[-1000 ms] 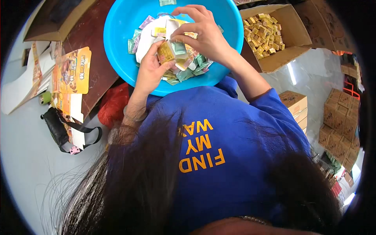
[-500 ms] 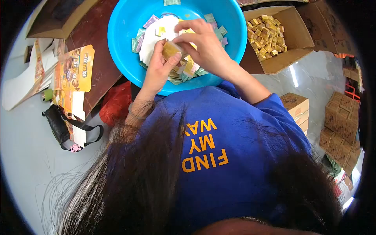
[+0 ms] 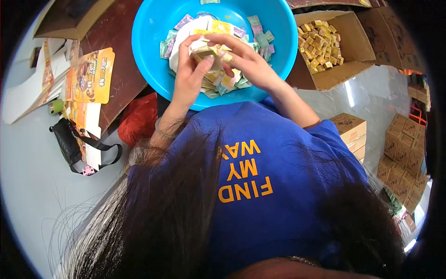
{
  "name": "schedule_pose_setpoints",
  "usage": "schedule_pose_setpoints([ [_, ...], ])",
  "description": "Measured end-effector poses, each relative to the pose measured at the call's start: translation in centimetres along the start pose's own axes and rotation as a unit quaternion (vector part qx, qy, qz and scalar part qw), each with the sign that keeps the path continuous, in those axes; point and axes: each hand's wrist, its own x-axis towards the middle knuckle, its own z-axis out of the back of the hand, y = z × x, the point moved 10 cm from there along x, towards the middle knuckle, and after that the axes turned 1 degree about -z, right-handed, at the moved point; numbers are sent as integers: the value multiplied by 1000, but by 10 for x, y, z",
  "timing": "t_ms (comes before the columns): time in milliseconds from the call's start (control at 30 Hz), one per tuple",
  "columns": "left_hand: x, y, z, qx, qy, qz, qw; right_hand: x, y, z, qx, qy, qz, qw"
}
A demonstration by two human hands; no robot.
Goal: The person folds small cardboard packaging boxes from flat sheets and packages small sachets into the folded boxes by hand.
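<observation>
Above the blue basin (image 3: 155,76), my left hand (image 3: 191,72) is wrapped round a small gold box (image 3: 204,52). My right hand (image 3: 244,59) is closed on the same box from the other side, its fingers at the box's upper end. Under and around the hands lie green and purple packets (image 3: 264,39), yellow printed pieces (image 3: 220,27) and a white sheet-like pile (image 3: 183,39). The fingers hide part of the box.
An open carton (image 3: 348,74) of small gold boxes stands right of the basin. Stacked cartons (image 3: 348,128) are farther right. At left are printed cardboard sheets (image 3: 93,76), a black strapped bag (image 3: 67,144) and a red bag (image 3: 139,118).
My right hand has come down and closed round the small box beside my left hand. The view has shifted slightly, with the basin now farther right in the picture.
</observation>
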Motion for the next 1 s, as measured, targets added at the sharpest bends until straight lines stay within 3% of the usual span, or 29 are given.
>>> schedule_pose_setpoints([
  [167,-2,-5,-8,-29,9,4,1000,3,-7,-2,-87,70,39,993],
  [333,-8,4,-9,-90,30,50,994,5,-30,2,-103,33,-49,993],
  [467,-15,26,1,-150,42,205,966,4,-19,-9,-53,46,20,997],
  [500,-16,27,0,-150,42,206,966,4,-18,-9,-53,46,19,997],
  [633,-19,22,-5,-44,56,166,984,2,8,-15,-284,57,107,951],
  [833,-28,21,-17,-26,152,209,966,9,-1,-13,-320,102,104,936],
  [967,-29,19,-21,-234,125,230,936,7,1,-14,-306,98,97,942],
  [1000,-29,19,-22,-234,126,232,936,5,0,-13,-306,97,96,942],
])
